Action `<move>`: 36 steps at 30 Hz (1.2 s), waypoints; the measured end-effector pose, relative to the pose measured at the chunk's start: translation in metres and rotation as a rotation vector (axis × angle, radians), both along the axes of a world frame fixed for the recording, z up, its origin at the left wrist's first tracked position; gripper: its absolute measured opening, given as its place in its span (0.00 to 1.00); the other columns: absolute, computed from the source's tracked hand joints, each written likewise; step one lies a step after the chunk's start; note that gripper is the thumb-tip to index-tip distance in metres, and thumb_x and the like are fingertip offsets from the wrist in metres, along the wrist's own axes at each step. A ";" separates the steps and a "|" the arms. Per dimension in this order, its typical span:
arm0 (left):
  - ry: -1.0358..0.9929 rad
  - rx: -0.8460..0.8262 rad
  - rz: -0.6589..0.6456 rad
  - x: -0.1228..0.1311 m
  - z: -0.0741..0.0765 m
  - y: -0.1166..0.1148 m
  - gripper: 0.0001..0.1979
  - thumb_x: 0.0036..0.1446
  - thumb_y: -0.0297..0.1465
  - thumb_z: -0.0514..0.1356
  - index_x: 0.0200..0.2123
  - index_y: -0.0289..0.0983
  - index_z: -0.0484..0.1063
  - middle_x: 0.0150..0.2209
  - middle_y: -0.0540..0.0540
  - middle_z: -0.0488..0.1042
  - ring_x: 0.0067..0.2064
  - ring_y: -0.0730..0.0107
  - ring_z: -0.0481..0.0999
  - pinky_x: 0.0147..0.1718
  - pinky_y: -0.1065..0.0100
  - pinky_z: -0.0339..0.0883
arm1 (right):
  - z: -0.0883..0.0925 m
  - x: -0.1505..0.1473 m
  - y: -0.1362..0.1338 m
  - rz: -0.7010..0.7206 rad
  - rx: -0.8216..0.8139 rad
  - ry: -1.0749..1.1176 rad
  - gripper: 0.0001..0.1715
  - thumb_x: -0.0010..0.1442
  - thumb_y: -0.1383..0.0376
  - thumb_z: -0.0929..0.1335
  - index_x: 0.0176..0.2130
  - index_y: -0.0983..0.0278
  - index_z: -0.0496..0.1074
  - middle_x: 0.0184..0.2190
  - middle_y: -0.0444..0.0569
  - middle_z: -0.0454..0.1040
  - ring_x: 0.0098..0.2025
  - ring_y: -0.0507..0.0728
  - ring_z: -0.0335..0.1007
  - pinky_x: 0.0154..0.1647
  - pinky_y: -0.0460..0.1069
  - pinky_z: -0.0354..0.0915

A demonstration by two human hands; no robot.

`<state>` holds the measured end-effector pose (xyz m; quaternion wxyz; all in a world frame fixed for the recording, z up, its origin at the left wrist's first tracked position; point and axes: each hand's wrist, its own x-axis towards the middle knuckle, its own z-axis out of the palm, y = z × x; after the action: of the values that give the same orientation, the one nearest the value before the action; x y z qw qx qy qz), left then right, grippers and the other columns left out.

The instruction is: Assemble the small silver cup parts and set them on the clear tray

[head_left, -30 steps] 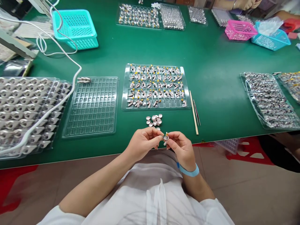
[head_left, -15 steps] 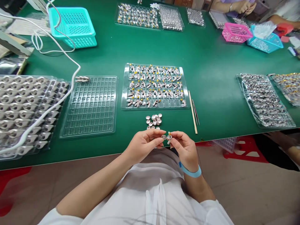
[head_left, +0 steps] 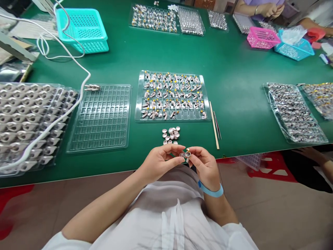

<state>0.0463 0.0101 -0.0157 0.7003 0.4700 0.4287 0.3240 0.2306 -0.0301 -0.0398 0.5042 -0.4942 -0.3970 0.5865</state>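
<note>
My left hand [head_left: 161, 160] pinches a small round silver cap [head_left: 181, 155] at the near edge of the green table [head_left: 234, 86]. My right hand [head_left: 204, 164], with a blue wristband, pinches a small pinkish part with a yellow tip [head_left: 187, 152] right against that cap. Just beyond my fingers lies a little pile of several loose silver caps [head_left: 171, 134]. Farther out sits a clear tray [head_left: 172, 96] filled with several pinkish parts with yellow tips.
An empty clear tray [head_left: 102, 117] lies to the left, beside stacked trays of grey shells [head_left: 28, 118] crossed by a white cable [head_left: 65, 59]. A wooden stick and tweezers [head_left: 215, 125] lie right of the filled tray. Trays of silver parts [head_left: 293, 111], teal basket [head_left: 83, 29], pink basket [head_left: 262, 37]; another person's hands [head_left: 270, 8] at the far right.
The two small parts, held slightly apart half a second ago, are now pressed close together between my fingertips. My hands stay in the same place.
</note>
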 end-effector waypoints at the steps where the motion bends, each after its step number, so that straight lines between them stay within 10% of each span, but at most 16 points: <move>1: 0.008 0.022 -0.014 0.000 0.000 0.000 0.16 0.54 0.33 0.68 0.47 0.35 0.78 0.42 0.41 0.80 0.42 0.63 0.79 0.42 0.64 0.76 | 0.001 0.000 0.000 0.005 -0.004 0.001 0.10 0.62 0.60 0.71 0.44 0.60 0.76 0.36 0.47 0.77 0.31 0.51 0.70 0.30 0.46 0.70; 15: 0.077 0.258 0.015 0.004 -0.003 -0.002 0.11 0.54 0.31 0.67 0.42 0.36 0.80 0.40 0.41 0.77 0.41 0.63 0.78 0.41 0.65 0.75 | 0.003 -0.011 -0.004 -0.149 0.149 -0.144 0.08 0.62 0.62 0.71 0.41 0.59 0.71 0.37 0.46 0.75 0.35 0.53 0.73 0.32 0.47 0.73; 36: 0.352 0.521 0.159 0.006 -0.002 -0.007 0.08 0.56 0.27 0.62 0.39 0.37 0.78 0.34 0.44 0.81 0.33 0.66 0.78 0.37 0.68 0.72 | 0.005 -0.008 -0.003 -0.012 0.274 -0.391 0.14 0.62 0.66 0.70 0.49 0.56 0.72 0.42 0.47 0.77 0.40 0.55 0.75 0.43 0.50 0.72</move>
<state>0.0526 0.0036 -0.0176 0.4440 0.6473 0.4814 0.3900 0.2229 -0.0332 -0.0351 0.4837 -0.5275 -0.5600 0.4173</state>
